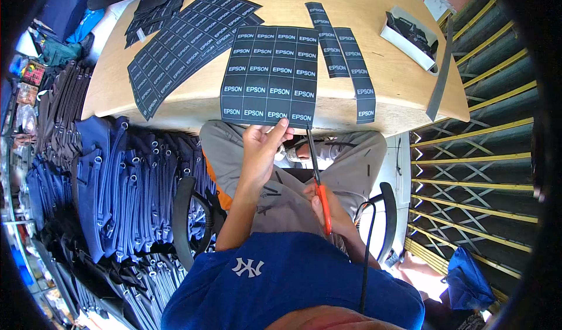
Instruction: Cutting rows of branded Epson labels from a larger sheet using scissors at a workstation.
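A black sheet printed with a grid of white-lettered labels (269,75) lies partly on the table and reaches over its front edge. My left hand (263,148) pinches the sheet's near edge, thumb on top. In my right hand (331,207) is a pair of scissors (319,184) with orange handles, the fingers wrapped round them. The blades point away from me, and their tips meet the sheet's near edge close to its right-hand column. Right of the sheet lie two cut label strips, a shorter strip (328,40) and a longer strip (357,75), the longer one overhanging the edge.
More label sheets (187,43) overlap at the table's left. On the right stand a white box (410,40) of black pieces and a narrow dark strip (440,78). Blue bags (129,189) hang at left. A folding metal gate (474,148) lines the right side.
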{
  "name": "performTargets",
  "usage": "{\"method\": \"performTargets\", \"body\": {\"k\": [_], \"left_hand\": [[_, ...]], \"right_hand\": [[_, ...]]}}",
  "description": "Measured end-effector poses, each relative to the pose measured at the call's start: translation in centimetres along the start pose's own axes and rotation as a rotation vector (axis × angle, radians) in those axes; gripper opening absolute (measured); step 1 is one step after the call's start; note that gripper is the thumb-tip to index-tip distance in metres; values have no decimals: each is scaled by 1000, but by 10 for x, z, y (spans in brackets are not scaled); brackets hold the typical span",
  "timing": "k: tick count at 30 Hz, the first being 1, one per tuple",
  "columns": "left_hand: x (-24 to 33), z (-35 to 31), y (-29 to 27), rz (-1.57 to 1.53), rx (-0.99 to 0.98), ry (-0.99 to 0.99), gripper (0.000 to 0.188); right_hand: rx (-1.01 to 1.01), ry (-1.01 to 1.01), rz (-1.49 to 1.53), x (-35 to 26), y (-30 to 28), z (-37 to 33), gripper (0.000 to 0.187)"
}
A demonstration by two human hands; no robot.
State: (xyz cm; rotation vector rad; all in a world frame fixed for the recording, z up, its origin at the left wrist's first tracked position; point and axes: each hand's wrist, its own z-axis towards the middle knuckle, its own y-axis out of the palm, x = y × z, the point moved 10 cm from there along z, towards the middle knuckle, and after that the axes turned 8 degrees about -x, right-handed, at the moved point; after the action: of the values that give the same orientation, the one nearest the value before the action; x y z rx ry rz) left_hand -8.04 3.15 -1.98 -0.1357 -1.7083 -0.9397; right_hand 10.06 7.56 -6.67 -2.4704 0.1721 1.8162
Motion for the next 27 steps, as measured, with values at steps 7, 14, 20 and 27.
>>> {"method": "performTargets", "body": {"k": [7,14,20,27], "left_hand": [[-7,2,5,-184,-9,-49,11],[-11,3,7,-139,8,-46,9],[-12,0,4,9,26,1,11],[-8,-2,2,45,81,31,11]], "right_hand": [[-47,11,-72,2,6,-4,23],[-53,5,-11,1,7,-10,33],[-100,-49,-56,-8,9,-6,37],[-59,-148,30,-16,13,7,25]]}}
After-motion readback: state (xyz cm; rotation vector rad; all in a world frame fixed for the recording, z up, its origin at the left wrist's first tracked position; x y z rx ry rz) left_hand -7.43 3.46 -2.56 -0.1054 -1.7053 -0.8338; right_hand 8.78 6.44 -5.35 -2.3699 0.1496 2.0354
